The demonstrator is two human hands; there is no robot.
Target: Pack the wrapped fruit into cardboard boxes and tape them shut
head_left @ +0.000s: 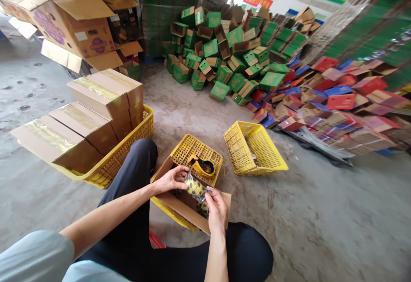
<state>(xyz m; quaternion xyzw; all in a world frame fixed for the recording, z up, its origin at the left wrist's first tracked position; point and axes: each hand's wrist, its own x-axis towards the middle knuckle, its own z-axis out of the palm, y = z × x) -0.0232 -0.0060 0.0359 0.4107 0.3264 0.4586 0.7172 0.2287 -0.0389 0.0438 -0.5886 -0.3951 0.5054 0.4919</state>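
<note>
Between my two hands is a small clear plastic packet (195, 187) with something yellow and dark-spotted inside. My left hand (172, 179) pinches its left end, and my right hand (215, 207) grips the right end. Below them stands an open cardboard box (186, 211) with more yellow-and-dark packets partly visible inside. The box rests on a yellow plastic crate (180, 147). Just beyond the packet, a yellow and black tape dispenser (202, 166) lies on the crate's lattice.
On the left, a long yellow crate (128, 149) holds several taped cardboard boxes (96, 93). Another yellow crate (266, 151) sits on the concrete floor at right. Farther back are heaps of green boxes (237, 82) and red and blue boxes (340, 102).
</note>
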